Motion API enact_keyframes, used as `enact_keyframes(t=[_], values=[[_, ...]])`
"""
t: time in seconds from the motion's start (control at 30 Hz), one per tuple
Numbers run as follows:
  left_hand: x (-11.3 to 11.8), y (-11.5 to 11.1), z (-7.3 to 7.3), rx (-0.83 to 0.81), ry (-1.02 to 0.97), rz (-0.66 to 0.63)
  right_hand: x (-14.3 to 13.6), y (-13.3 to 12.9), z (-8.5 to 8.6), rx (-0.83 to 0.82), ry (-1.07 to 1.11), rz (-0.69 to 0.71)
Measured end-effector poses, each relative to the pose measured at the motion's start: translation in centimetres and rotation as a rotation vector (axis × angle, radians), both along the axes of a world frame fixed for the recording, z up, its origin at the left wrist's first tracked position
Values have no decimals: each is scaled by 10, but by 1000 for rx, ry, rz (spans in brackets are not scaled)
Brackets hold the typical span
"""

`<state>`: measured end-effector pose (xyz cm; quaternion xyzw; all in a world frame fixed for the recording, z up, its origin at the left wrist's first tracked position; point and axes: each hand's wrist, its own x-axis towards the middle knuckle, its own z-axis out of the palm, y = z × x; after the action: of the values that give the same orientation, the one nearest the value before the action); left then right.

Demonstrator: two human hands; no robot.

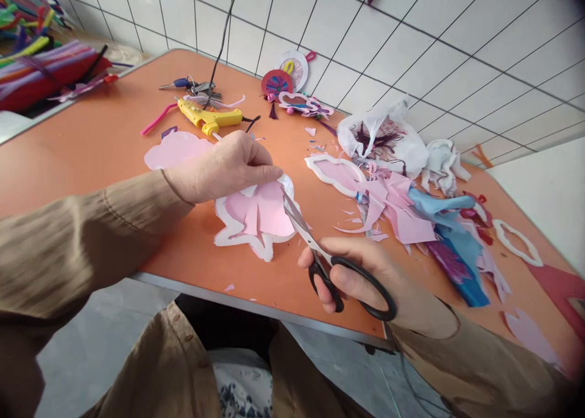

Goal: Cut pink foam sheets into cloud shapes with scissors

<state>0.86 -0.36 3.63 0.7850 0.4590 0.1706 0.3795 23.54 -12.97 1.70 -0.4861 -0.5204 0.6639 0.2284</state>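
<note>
In the head view, a pink, white-edged cutout (269,208) is at the near side of the orange tabletop (274,284); the left hand (223,168) pinches its far edge. Right of the cutout, the right hand (361,272) is curled through the handles of black-handled scissors (311,241), their blades at the cutout's right edge. Beyond the cutout to the left lies a yellow glue gun (195,114); well to its right, pink scraps (406,214) lie beside a white plastic bag (406,144).

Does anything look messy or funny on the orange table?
Yes, pink scraps lie jumbled in front of the white bag, and tiny bits are strewn nearby. They look untidy because they're loose and ragged.
</note>
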Motion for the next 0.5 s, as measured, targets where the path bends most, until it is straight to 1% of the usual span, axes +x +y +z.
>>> enact_keyframes(t=[0.13,0.3,0.5], values=[[0,-1,1,-53,-32,8,6,3,-4,-4,83,42],[-3,-1,3,-79,-37,20,11,3,-7,16,140,31],[-4,1,0,-76,-68,39,9,-1,-8,36,157,-89]])
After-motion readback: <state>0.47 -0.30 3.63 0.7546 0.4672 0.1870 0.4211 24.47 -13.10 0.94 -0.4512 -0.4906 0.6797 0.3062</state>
